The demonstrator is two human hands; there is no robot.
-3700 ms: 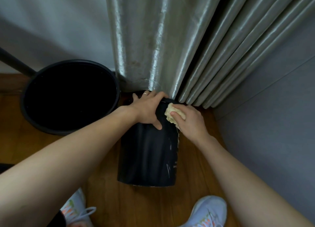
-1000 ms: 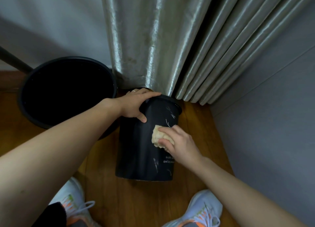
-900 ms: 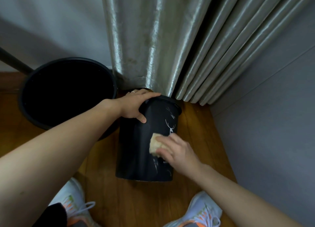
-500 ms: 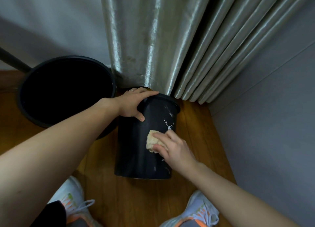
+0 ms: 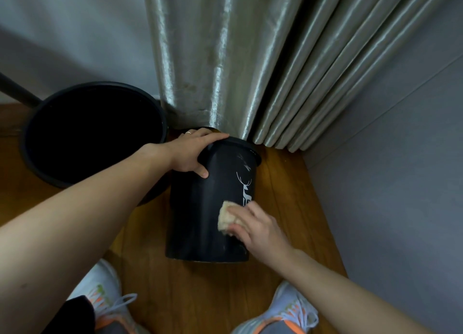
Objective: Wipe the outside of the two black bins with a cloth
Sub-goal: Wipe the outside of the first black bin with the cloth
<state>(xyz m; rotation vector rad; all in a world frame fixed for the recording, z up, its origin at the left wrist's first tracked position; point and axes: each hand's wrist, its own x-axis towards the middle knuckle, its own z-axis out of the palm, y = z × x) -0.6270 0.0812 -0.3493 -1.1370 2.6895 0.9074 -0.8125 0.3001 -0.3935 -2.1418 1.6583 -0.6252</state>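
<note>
Black small bin: left hand still gripping rim, right hand pressing cloth, now lower on the wall; big bin pending.

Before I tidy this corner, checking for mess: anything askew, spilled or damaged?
Pale scuff marks streak the small black bin below its rim, above the white deer print. Nothing looks spilled.
</note>
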